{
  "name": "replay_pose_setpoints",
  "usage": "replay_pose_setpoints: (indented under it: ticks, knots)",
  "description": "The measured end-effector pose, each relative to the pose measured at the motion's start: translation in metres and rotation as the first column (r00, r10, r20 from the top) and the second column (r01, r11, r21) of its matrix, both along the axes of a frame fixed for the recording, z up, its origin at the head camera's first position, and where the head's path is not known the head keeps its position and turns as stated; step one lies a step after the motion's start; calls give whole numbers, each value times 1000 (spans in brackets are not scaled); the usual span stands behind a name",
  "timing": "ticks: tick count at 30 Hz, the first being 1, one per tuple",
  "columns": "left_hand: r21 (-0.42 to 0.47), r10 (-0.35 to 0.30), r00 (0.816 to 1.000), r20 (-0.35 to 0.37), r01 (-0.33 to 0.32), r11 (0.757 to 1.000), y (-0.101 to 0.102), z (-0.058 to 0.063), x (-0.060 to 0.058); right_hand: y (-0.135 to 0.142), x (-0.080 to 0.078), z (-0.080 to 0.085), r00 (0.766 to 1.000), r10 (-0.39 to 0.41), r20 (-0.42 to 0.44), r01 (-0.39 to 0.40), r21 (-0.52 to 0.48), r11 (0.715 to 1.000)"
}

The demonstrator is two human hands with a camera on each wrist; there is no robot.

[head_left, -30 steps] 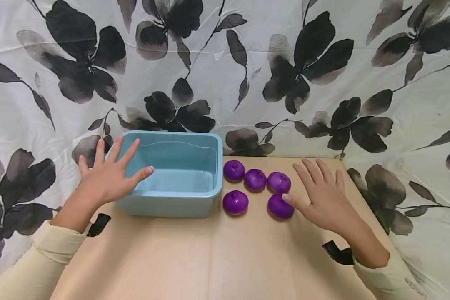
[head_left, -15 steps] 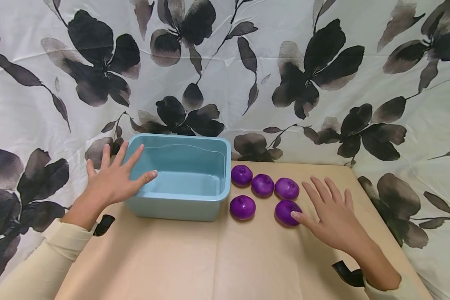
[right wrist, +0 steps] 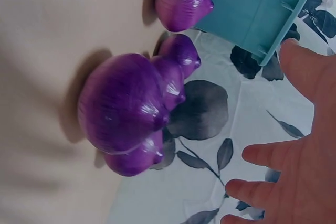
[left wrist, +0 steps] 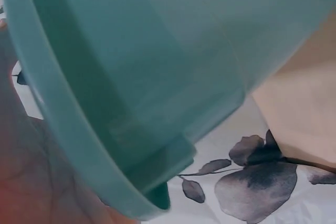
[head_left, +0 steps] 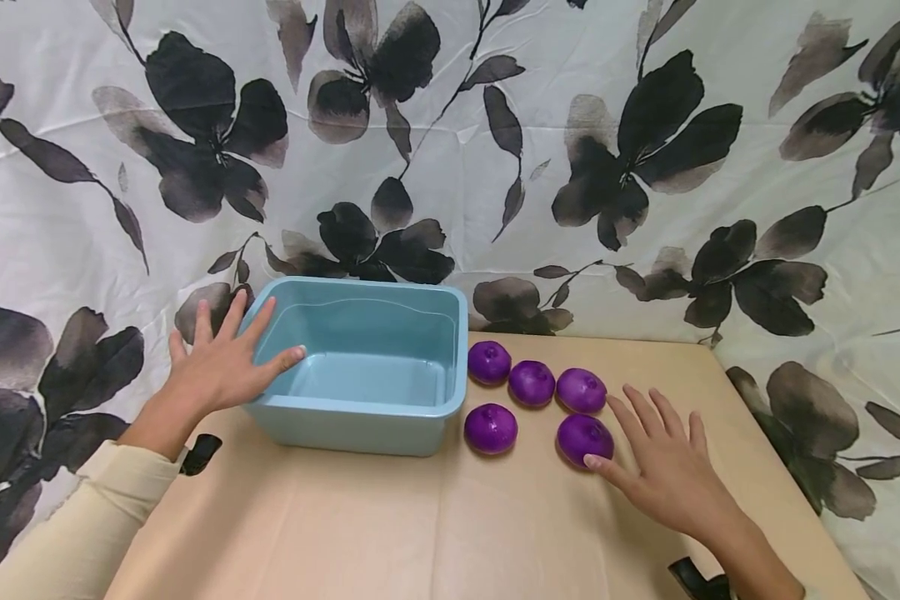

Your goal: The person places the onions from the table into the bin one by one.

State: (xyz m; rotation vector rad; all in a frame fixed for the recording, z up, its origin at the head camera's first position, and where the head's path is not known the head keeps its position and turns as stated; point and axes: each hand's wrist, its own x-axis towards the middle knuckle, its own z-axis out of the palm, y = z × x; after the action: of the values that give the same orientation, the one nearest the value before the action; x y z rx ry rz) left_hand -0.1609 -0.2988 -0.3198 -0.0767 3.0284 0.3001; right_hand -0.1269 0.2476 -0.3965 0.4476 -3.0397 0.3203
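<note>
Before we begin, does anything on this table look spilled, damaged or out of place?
Nothing stands out: the light-blue rectangular plastic tub stands upright, and five glossy, round purple onions sit beside it on the pale beige tabletop. No spill or damage shows.

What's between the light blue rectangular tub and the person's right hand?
In the head view, five round, glossy purple onions lie on the beige table between the tub and the right hand: three behind, two in front.
</note>
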Motion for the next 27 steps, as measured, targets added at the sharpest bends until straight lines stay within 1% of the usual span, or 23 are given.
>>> replay_pose_setpoints:
  ticks: [7,11,14,18,20,22,24,26,27]
  knots:
    - [38,11,999,31,-12,999,-11,-6,3,0,4,-11,1000,-7,2,7,-12,1000]
    - [32,5,999,34,-6,999,-16,-9,2,-1,5,-18,1000,-14,-3,14,-28,1000]
    - [45,-7,999,34,6,999,-17,-11,0,-2,7,-22,1000,-15,-5,15,-51,999]
    - [77,-17,1000,20,15,997,-18,-9,-4,-2,2,-29,1000,-23,-7,22,-75,997]
    - [94,-19,1000,15,18,995,-19,-8,-6,-3,-2,-32,999,-34,10,34,-80,996]
    - [130,-34,999,9,33,991,-22,-7,-8,-3,-5,-35,999,-45,30,47,-83,995]
    - [188,-57,998,12,53,981,-25,-7,-10,-3,-7,-40,997,-58,53,62,-85,994]
    - [263,-70,997,26,61,963,-29,-5,-12,-3,-8,-45,995,-67,69,73,-92,993]
    - [301,-69,997,44,53,952,-32,-4,-13,-3,-9,-46,995,-70,73,77,-101,992]
